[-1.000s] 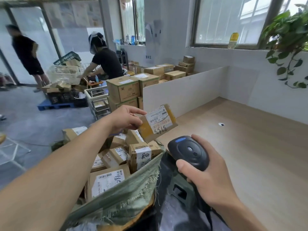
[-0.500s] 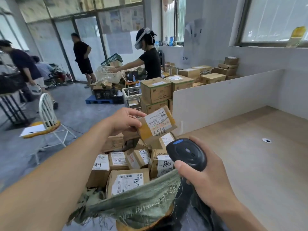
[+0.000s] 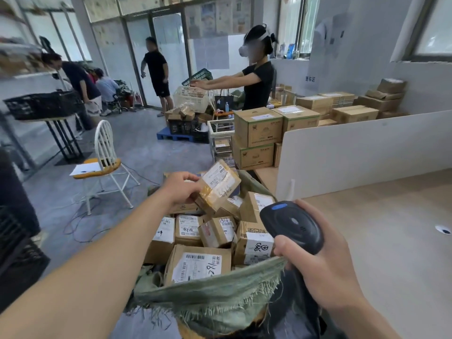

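Pinching small parcel [image 3: 220,185] with left hand [image 3: 182,189] fingers, label up, above open sack [image 3: 208,297] of boxes [image 3: 198,264]. Gripping black scanner [image 3: 291,225] with right hand [image 3: 325,263] fingers, just beside sack rim.

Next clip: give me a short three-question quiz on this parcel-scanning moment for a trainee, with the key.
1. True or false: the left hand holds a small taped parcel above the green sack of parcels.
2. What does the right hand grip? A) a tape roll B) a black scanner C) a marker pen
3. Fill in: the held parcel's white ____ faces the camera.
Key: 1 true; 2 B; 3 label.
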The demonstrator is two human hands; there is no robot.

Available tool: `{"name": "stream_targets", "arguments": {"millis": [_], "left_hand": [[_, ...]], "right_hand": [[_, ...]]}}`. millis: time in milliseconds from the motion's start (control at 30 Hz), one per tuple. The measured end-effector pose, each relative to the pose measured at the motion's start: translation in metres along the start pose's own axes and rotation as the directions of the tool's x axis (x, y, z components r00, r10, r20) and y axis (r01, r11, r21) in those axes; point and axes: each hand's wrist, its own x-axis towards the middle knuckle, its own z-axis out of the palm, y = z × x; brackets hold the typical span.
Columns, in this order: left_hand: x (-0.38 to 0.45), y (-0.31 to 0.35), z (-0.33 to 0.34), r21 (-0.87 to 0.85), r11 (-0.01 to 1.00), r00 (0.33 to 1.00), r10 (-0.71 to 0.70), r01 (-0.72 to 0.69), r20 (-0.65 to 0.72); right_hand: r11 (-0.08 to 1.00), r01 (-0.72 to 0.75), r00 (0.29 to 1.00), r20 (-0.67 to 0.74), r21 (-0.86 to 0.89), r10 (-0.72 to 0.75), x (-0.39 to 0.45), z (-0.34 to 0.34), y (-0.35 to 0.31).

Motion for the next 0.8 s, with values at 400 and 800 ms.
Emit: {"name": "stream_targets", "arguments": {"millis": [400, 800], "left_hand": [[0.103, -0.048, 0.028, 0.278, 0.954, 0.993, -0.092, 0.111, -0.080], [0.192, -0.057, 0.077, 0.472, 0.882, 0.991, -0.067, 0.003, 0.118]], "right_hand": [[0.999, -0.052, 0.995, -0.081, 0.015, 0.053, 0.074, 0.048, 0.037], [0.990, -0.138, 0.956, -0.262, -0.002, 0.133, 0.113, 0.068, 0.063]]}}
